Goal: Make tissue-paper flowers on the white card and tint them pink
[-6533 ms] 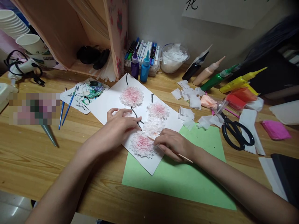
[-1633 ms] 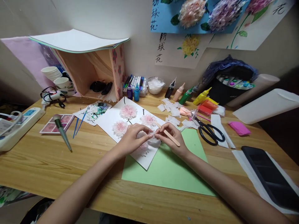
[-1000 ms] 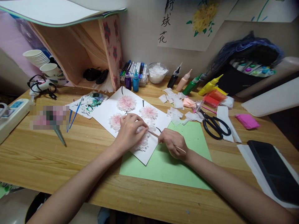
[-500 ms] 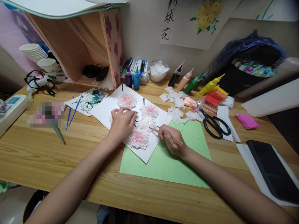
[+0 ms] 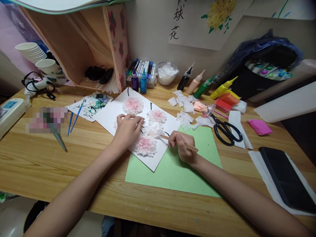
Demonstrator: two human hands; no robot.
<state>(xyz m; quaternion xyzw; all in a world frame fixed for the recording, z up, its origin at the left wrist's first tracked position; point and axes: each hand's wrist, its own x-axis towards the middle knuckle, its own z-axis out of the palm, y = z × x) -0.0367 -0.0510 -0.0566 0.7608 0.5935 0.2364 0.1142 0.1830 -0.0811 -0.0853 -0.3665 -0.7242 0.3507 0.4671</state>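
White paper [image 5: 116, 113] lies askew, bearing several pink and white tissue-paper flowers [image 5: 145, 145] and short black strokes. My left hand [image 5: 128, 130] rests on its left-middle part, fingers bent and slightly apart, holding nothing visible and covering some of a flower. In my right hand [image 5: 182, 144] a thin wooden stick [image 5: 191, 147] is gripped, its far tip at the right edge of the pale middle flower [image 5: 153, 129]. Whether the tip touches the petals I cannot tell. Beneath the white sheet is green paper [image 5: 172, 177].
Torn white tissue squares [image 5: 184, 118], black-handled scissors [image 5: 228, 131] and a pink packet [image 5: 260, 127] lie to the right. Paint bottles [image 5: 197, 82] and a glass bowl [image 5: 168, 77] stand along the wall. At left are blue brushes [image 5: 76, 117], a paint-smeared sheet [image 5: 92, 105] and a power strip [image 5: 12, 110].
The stick's tip has drawn slightly right, away from the middle of the pale flower, along with my right hand. My left hand stays on the paper. The whole view has shifted slightly.
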